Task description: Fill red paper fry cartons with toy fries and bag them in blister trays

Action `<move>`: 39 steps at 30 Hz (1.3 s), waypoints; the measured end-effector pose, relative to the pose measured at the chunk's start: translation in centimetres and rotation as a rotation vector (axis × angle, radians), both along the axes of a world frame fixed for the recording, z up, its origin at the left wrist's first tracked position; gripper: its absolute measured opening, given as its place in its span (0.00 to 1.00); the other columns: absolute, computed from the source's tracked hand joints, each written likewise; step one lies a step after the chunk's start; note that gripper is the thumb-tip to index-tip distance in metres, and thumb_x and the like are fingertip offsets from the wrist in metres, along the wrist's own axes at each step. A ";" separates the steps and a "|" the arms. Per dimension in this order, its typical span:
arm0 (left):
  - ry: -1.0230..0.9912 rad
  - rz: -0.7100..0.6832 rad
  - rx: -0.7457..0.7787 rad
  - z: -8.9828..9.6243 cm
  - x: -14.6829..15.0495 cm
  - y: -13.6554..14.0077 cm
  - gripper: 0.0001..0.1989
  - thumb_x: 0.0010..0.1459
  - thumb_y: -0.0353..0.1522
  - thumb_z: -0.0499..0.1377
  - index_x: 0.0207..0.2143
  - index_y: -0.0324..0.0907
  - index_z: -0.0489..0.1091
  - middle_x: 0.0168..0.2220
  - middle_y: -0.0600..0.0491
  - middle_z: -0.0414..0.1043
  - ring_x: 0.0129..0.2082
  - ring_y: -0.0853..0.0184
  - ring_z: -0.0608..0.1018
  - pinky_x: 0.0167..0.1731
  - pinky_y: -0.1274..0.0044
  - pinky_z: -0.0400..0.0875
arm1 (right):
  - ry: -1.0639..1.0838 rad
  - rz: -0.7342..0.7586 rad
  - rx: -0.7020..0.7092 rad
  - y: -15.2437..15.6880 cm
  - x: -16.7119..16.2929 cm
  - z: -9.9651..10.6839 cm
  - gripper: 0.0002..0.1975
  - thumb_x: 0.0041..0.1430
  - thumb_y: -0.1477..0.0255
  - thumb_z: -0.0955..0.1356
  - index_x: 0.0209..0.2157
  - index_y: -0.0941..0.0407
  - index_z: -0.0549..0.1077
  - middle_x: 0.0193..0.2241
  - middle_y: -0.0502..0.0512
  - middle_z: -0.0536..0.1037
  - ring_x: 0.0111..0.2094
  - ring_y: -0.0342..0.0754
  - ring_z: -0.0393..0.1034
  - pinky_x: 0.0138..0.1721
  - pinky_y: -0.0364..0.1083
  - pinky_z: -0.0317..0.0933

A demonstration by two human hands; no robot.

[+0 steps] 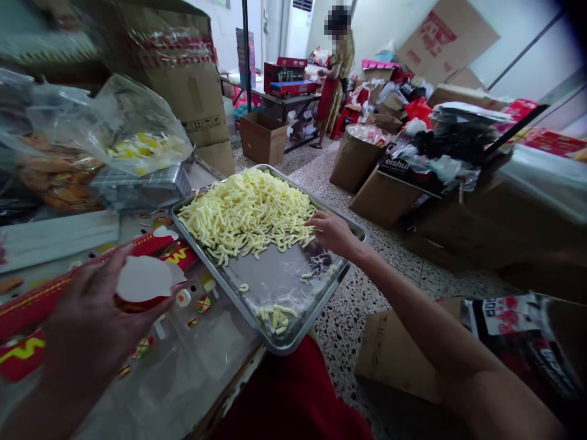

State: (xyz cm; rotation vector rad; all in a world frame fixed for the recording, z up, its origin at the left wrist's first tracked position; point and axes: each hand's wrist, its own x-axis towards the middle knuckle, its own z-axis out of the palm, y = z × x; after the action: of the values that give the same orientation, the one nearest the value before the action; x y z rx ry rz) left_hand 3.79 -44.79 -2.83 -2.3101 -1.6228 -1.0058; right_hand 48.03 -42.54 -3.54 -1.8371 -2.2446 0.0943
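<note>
From left to right: at 9 o'clock, red packaging with yellow markings is lying along the tabletop. At 8 o'clock, the person's left hand is holding a small red-and-white carton, its fingers curling around the sides and gripping it. The carton is sitting inside that grasp, just left of a metal tray. Behind, at 10 o'clock, a clear plastic bag with yellow and white contents is resting on a grey box.

Near the centre, the tray is jutting past the tabletop's edge over a speckled floor. Pale yellow, fry-shaped pieces are filling its 11-to-1 o'clock part, while a few strays are lying near its 6 o'clock corner.

At the tray's 3 o'clock side, the right hand is reaching in, its fingers bending and touching the heap's right edge. The nearest pieces are lying at and just left of the fingertips; whether the fingers are pinching any, one cannot tell. At 1 o'clock, farther off, another person is standing beside a table.
</note>
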 end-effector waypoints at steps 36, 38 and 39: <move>0.273 -0.310 -0.578 -1.0 17.3 -0.1 0.37 0.49 0.42 0.70 0.60 0.39 0.66 0.55 0.42 0.73 0.53 0.52 0.76 0.53 0.66 0.71 | 0.222 -0.322 -0.269 1.2 0.6 -3.2 0.06 0.45 0.73 0.75 0.28 0.57 0.84 0.19 0.47 0.76 0.24 0.42 0.67 0.27 0.42 0.53; 0.322 -0.311 -0.600 -0.6 18.1 -0.3 0.36 0.48 0.43 0.71 0.57 0.40 0.68 0.54 0.43 0.73 0.52 0.52 0.77 0.50 0.67 0.72 | 0.199 -0.346 -0.234 0.8 0.3 -2.7 0.05 0.42 0.73 0.76 0.27 0.57 0.83 0.19 0.47 0.75 0.25 0.42 0.67 0.28 0.42 0.54; 0.342 -0.306 -0.617 -0.6 18.5 -0.5 0.35 0.47 0.43 0.71 0.56 0.41 0.68 0.54 0.43 0.73 0.51 0.52 0.77 0.49 0.68 0.72 | 0.186 -0.343 -0.208 0.5 0.3 -2.2 0.05 0.42 0.74 0.76 0.26 0.57 0.83 0.19 0.47 0.75 0.25 0.42 0.66 0.29 0.42 0.54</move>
State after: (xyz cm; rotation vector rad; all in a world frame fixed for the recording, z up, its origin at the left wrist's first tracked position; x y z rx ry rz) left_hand 22.26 -45.26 -3.43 -2.9759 -1.6224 -0.1032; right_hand 48.31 -42.05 -5.73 -2.1905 -1.8269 0.4308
